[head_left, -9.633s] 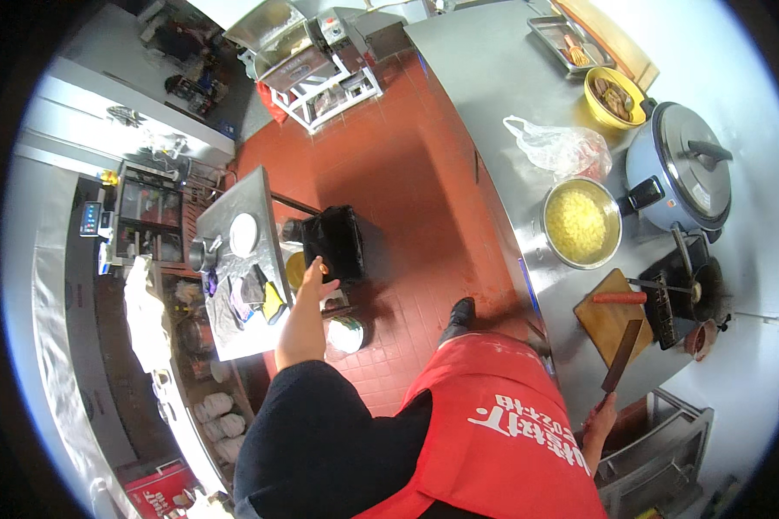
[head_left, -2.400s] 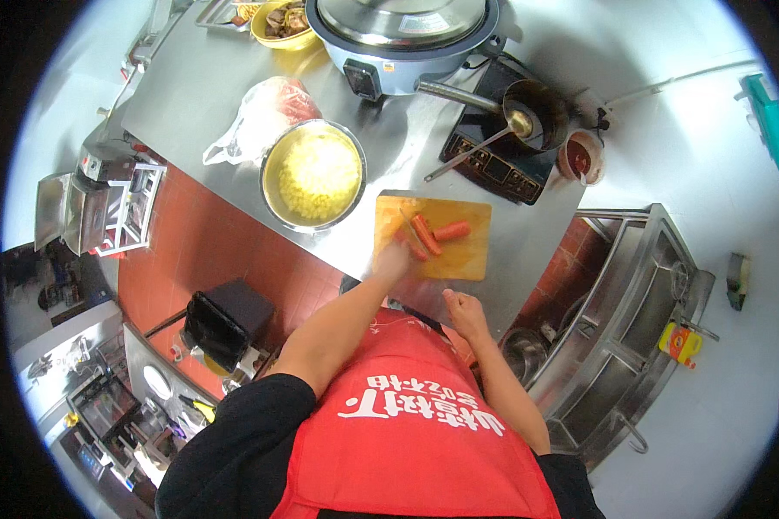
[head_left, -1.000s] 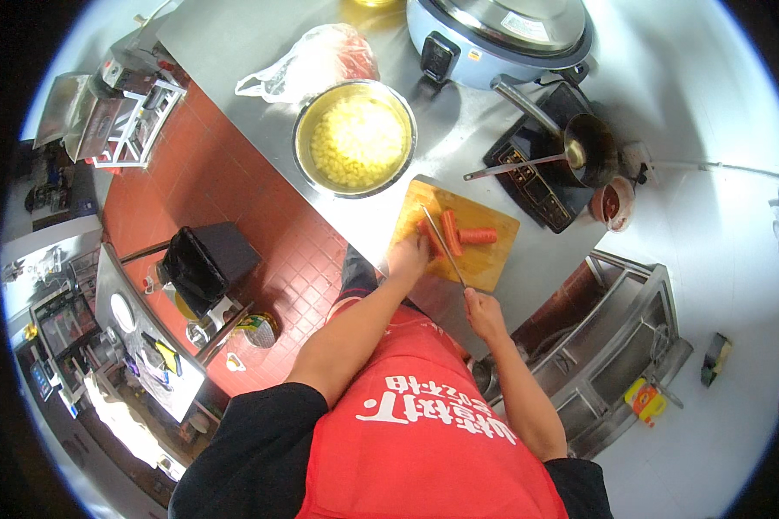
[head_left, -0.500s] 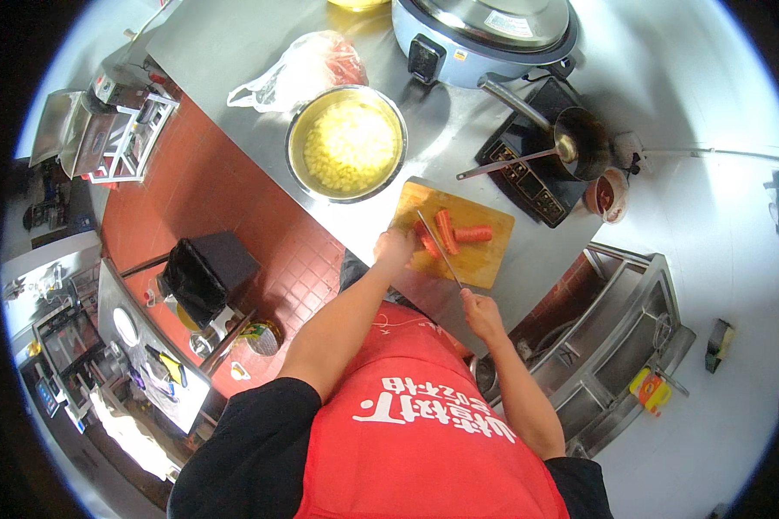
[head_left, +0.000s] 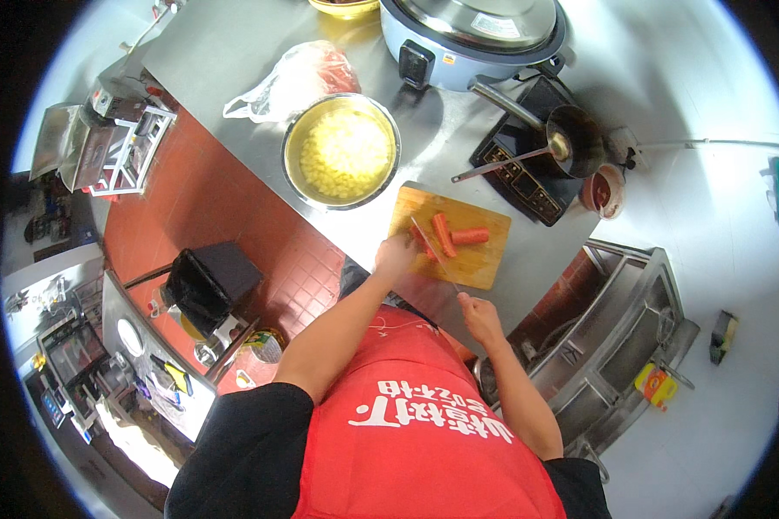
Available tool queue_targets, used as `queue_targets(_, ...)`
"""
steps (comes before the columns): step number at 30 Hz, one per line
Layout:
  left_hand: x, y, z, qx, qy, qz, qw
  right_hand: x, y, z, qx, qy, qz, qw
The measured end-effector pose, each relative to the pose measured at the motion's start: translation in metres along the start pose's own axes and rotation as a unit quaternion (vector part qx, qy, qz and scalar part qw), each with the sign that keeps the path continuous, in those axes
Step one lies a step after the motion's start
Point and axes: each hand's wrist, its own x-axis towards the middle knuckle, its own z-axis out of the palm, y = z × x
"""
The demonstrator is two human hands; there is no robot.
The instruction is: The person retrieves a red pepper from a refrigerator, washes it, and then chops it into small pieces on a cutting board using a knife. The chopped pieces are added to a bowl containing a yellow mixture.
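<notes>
On a wooden cutting board [head_left: 488, 270] lie peeled orange-red carrot pieces; one carrot piece [head_left: 442, 232] points away from me and another carrot piece [head_left: 471, 236] lies crosswise beside it. My left hand [head_left: 395, 253] is at the board's left edge, fingers closed on a further carrot piece [head_left: 421, 240], partly hidden by the hand and blade. My right hand [head_left: 481, 317] is wrapped round the handle of a kitchen knife [head_left: 434, 253]. Its blade slants up and left across the board, right beside the held carrot.
Beyond the board stands a steel pot [head_left: 289, 177] of pale yellow diced pieces, with a plastic bag [head_left: 296, 80] behind it. A large blue-grey cooker [head_left: 472, 56] stands at the back. To the right are an induction hob [head_left: 517, 183], a wok [head_left: 580, 130], a ladle [head_left: 504, 163] and a small tub [head_left: 603, 192].
The whole view has shifted slightly. Both hands stay at the board with the carrot and the knife; the blade has moved only a little relative to the board.
</notes>
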Motion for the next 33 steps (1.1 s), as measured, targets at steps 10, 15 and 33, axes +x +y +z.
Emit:
queue_targets(10, 0.004, 0.021, 0.009, -0.039, -0.050, -0.026, 0.998, -0.003, -0.009, -0.004, -0.087, 0.009, -0.016, 0.996)
queue_targets(15, 0.009, 0.006, 0.012, -0.027, -0.078, -0.024, 0.996, -0.007, -0.019, -0.009, -0.078, -0.011, -0.007, 0.997)
queue_targets(33, 0.005, 0.032, -0.013, 0.107, -0.074, 0.121, 0.984, 0.026, 0.006, 0.021, -0.086, 0.030, -0.083, 0.992)
